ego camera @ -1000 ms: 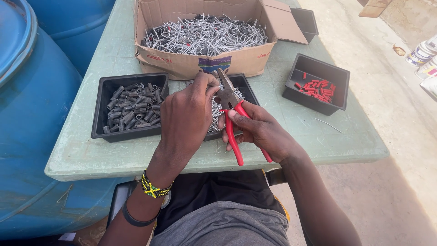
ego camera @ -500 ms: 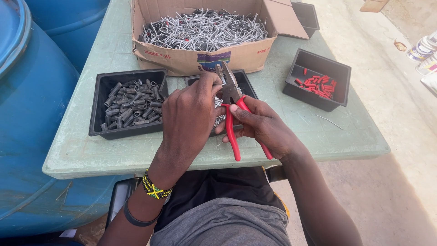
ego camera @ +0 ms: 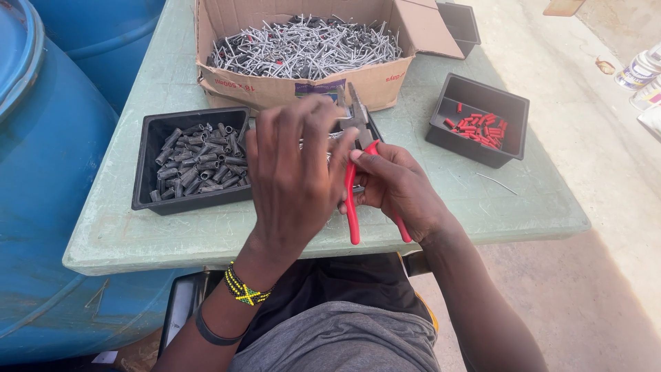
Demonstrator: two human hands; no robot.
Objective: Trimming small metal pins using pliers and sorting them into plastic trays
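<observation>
My right hand (ego camera: 398, 187) grips red-handled pliers (ego camera: 354, 200) over the near edge of the green table (ego camera: 165, 234), jaws pointing away from me. My left hand (ego camera: 295, 176) is raised in front of them, fingers bent and fingertips up by the jaws (ego camera: 355, 110); its back hides whatever the fingertips touch. Behind the hands lies a black tray (ego camera: 372, 124), mostly hidden, and a thin metal piece (ego camera: 336, 135) shows between thumb and pliers.
A cardboard box (ego camera: 358, 83) of silvery metal nails stands at the back. A black tray (ego camera: 151, 158) of dark grey sleeves sits left, a black tray (ego camera: 475, 148) of red sleeves right. Blue barrels (ego camera: 48, 193) crowd the table's left side.
My left hand has lifted and spread a little over the pliers' jaws. The pliers and right hand stay in about the same place; the view has shifted slightly.
</observation>
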